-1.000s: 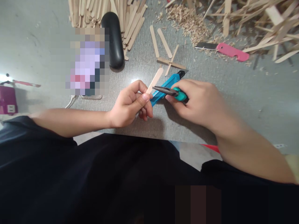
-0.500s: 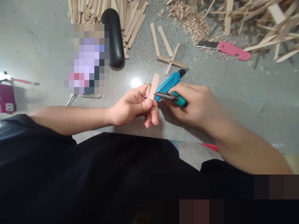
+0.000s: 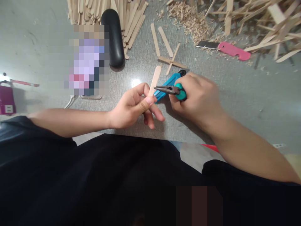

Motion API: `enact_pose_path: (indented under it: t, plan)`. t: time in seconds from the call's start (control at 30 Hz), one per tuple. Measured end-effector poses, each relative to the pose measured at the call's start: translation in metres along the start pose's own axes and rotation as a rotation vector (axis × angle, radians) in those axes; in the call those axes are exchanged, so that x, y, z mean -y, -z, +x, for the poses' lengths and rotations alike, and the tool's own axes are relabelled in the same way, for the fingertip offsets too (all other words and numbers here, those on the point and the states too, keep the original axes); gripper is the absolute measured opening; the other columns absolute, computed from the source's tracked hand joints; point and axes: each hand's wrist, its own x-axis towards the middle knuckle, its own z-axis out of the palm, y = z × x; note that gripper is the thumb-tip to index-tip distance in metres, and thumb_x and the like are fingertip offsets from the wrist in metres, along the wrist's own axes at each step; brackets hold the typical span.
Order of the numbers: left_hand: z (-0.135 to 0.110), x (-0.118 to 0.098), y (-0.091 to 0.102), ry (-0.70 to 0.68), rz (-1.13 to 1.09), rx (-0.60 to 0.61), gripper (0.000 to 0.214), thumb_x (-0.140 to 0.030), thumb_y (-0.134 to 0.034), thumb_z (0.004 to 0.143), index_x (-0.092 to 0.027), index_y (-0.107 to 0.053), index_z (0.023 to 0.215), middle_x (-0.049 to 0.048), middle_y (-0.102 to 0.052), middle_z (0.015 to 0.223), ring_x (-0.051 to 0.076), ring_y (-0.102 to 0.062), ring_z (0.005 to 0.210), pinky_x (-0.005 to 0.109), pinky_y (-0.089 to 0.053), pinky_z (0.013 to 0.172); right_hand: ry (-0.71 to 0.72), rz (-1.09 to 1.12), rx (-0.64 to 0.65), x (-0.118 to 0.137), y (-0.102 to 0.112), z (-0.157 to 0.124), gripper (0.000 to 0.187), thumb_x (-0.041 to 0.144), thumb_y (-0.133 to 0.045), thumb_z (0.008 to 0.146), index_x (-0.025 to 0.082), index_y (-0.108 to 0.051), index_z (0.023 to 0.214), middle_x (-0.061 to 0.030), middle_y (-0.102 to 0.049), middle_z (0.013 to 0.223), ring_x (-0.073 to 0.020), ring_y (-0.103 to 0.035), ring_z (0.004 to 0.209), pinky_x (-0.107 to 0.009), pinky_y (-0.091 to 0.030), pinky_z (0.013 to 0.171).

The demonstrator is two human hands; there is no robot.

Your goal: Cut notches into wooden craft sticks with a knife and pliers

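Between thumb and fingers, my left hand [image 3: 135, 106] pinches a popsicle stick [image 3: 155, 78] that points up and slightly right. My right hand [image 3: 197, 94] is closed around green-handled needle-nose pliers [image 3: 168, 90], whose tips meet the stick's right edge just above my left thumb. Whether the tips grip the wood I cannot tell. Under the pliers lies a blue utility knife [image 3: 164, 86] on the table, partly covered by the pliers and right hand. Just beyond it rest two crossed sticks [image 3: 172, 62] and two loose popsicle sticks [image 3: 155, 40], [image 3: 166, 41].
A pink-handled knife [image 3: 234, 51] lies at the right, beside wood shavings [image 3: 188, 20] and a heap of sticks [image 3: 265, 28]. More popsicle sticks [image 3: 134, 26] lie at the back, next to a black case [image 3: 113, 37]. A blurred phone-like object [image 3: 86, 62] with a white cable lies left.
The stick stands further out of my left hand, its top higher. My right hand and the pliers have shifted slightly up, and my left fingers have spread a little.
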Motion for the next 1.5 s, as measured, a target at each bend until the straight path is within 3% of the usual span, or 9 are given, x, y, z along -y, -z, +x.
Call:
enact_pose_path:
  t: [0.37,0.47,0.67,0.8,0.97,1.03,1.17,1.37,1.5]
  plan:
    - [0.004,-0.001,0.002,-0.1,0.125,-0.17,0.059,-0.074,-0.083,0.107,-0.029,-0.047,0.1,-0.0073,-0.079,0.066,0.01,-0.067,0.041,0.019,-0.048,0.041,0.013,-0.074,0.036,-0.014,0.0,0.007,0.018,0.033,-0.064,0.098,0.022,-0.071,0.111,-0.0199,-0.078,0.116,-0.0375,-0.074,0.108,-0.044,-0.047,0.084]
    - [0.008,0.001,0.005,-0.128,0.139,-0.2,0.06,-0.075,-0.086,0.104,-0.028,-0.05,0.098,-0.0091,-0.072,0.061,0.007,-0.06,0.039,0.018,-0.044,0.04,-0.005,-0.033,0.073,-0.01,0.01,0.006,0.007,0.032,-0.065,0.095,0.026,-0.063,0.097,-0.0155,-0.078,0.102,-0.032,-0.07,0.092,-0.042,-0.041,0.077]
    - [0.013,0.008,0.013,-0.23,0.167,-0.134,0.057,-0.071,-0.089,0.104,-0.027,-0.053,0.097,-0.0069,-0.076,0.067,0.008,-0.063,0.043,0.019,-0.048,0.043,-0.045,0.289,0.187,0.012,0.035,-0.002,0.027,0.036,-0.072,0.099,0.028,-0.053,0.081,-0.0014,-0.057,0.068,-0.0219,-0.055,0.066,-0.039,-0.037,0.069]
    - [0.014,0.013,0.014,-0.255,0.181,-0.109,0.058,-0.074,-0.086,0.105,-0.027,-0.054,0.097,-0.0069,-0.078,0.071,0.01,-0.069,0.047,0.021,-0.052,0.045,-0.12,0.566,0.432,0.013,0.042,-0.001,0.041,0.053,-0.078,0.103,0.027,-0.06,0.076,0.0046,-0.047,0.059,-0.0154,-0.044,0.055,-0.036,-0.034,0.059]
    - [0.013,0.011,0.011,-0.312,0.171,-0.101,0.055,-0.072,-0.082,0.109,-0.027,-0.053,0.097,-0.0065,-0.079,0.072,0.011,-0.071,0.046,0.021,-0.052,0.043,-0.166,1.006,0.967,0.008,0.048,0.012,0.066,0.086,-0.083,0.097,0.027,-0.067,0.073,-0.0015,-0.065,0.065,-0.019,-0.06,0.059,-0.037,-0.049,0.059]
    - [0.013,0.007,0.01,-0.318,0.166,-0.106,0.052,-0.069,-0.079,0.112,-0.027,-0.051,0.097,-0.0063,-0.08,0.071,0.01,-0.069,0.044,0.02,-0.051,0.042,-0.197,1.124,1.044,0.007,0.05,0.016,0.071,0.093,-0.083,0.094,0.027,-0.068,0.073,-0.0032,-0.068,0.067,-0.02,-0.063,0.059,-0.038,-0.052,0.059]
    - [0.01,0.003,0.01,-0.266,0.187,-0.147,0.051,-0.07,-0.077,0.113,-0.027,-0.052,0.099,-0.0064,-0.079,0.068,0.01,-0.066,0.042,0.02,-0.05,0.041,-0.213,1.013,0.907,0.007,0.049,0.014,0.073,0.096,-0.079,0.094,0.027,-0.066,0.074,-0.0036,-0.068,0.067,-0.0213,-0.064,0.06,-0.039,-0.051,0.06]
    - [0.009,0.004,0.009,-0.275,0.183,-0.221,0.055,-0.072,-0.077,0.112,-0.028,-0.049,0.096,-0.0073,-0.076,0.064,0.009,-0.063,0.04,0.019,-0.048,0.04,-0.249,0.122,0.049,0.004,0.035,0.001,0.024,0.049,-0.069,0.103,0.027,-0.071,0.094,-0.005,-0.066,0.071,-0.0265,-0.06,0.069,-0.041,-0.039,0.07]
    - [0.009,0.003,0.007,-0.256,0.187,-0.26,0.054,-0.07,-0.077,0.113,-0.027,-0.05,0.097,-0.0067,-0.078,0.065,0.008,-0.063,0.04,0.018,-0.047,0.04,-0.128,0.094,-0.007,0.004,0.031,-0.002,0.02,0.04,-0.065,0.101,0.026,-0.076,0.106,-0.0086,-0.076,0.084,-0.0316,-0.071,0.08,-0.043,-0.046,0.075]
